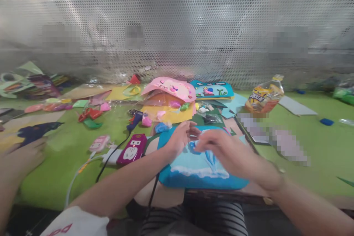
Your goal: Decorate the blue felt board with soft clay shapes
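On the table's near edge lies a blue board [177, 184] with a light-blue middle. White clay-like material runs along the lower part of its picture, and blue-and-white strands [211, 162] rise from it. My left hand [181, 138] is over the board's upper left, fingers loosely bent and apart, with nothing visible in it. Facing it, my right hand [225, 151] has its fingers bent and pressed together. Its fingertips are beside a small blue clay-like lump [195, 147]; whether they pinch anything is hidden.
Left of the board are a purple power strip [134, 149], a glue gun [135, 120] with a black cord, and red-handled scissors [91, 114]. Behind are pink [168, 86] and blue [212, 90] decorated cards. A bottle [265, 96] stands right. Another person's hand [30, 155] rests far left.
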`<state>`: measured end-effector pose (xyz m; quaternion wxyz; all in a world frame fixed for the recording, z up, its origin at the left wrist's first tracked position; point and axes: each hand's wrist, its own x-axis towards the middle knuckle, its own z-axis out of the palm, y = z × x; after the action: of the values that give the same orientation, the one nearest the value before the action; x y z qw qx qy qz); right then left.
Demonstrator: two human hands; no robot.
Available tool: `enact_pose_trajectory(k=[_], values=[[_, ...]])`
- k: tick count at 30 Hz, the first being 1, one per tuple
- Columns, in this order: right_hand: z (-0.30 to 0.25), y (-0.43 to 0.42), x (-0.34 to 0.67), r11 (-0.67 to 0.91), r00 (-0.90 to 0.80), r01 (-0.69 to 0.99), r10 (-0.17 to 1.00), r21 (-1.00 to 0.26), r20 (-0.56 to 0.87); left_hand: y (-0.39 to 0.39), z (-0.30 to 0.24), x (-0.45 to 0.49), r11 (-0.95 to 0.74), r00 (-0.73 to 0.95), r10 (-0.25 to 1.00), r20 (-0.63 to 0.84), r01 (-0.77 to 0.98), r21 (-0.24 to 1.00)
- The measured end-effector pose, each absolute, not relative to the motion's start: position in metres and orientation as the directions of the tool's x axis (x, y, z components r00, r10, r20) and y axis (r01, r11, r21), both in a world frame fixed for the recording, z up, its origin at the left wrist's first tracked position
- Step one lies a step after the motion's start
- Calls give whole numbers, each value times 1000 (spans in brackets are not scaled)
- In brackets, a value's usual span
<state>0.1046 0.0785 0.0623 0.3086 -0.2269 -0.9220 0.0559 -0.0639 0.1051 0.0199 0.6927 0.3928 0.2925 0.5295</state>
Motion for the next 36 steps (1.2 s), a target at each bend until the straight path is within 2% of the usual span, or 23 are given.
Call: enact_pose_trajectory(k=[4,8,13,17,21,23,27,28,32,34,36], values=[[41,104,78,943,-760,332,273,-9,590,103,26,-67,244,346,938,-25,-606,757],[29,119,65,945,-734,322,210,58,645,102,29,-71,347,421,906,-52,-664,662],[23,123,61,925,-763,376,276,55,585,103,28,-76,390,429,900,-73,-722,571],[19,119,56,926,-820,376,312,39,480,105,31,-78,358,381,922,-66,-778,515],[22,103,56,932,-834,362,327,-6,444,108,35,-82,315,342,939,-36,-815,486],[24,94,58,948,-857,317,294,-17,422,111,35,-84,309,342,939,-21,-818,485],[23,91,64,988,-919,149,125,36,374,114,35,-86,338,380,925,-19,-799,497],[22,93,65,988,-925,145,118,49,362,113,35,-86,344,383,923,-24,-796,498],[19,100,68,942,-878,333,294,42,377,112,37,-86,339,359,932,-55,-804,489],[19,97,68,942,-879,335,304,21,367,113,36,-87,331,347,936,-58,-811,482],[19,93,67,960,-905,279,263,2,334,114,36,-88,330,346,937,-55,-817,473]])
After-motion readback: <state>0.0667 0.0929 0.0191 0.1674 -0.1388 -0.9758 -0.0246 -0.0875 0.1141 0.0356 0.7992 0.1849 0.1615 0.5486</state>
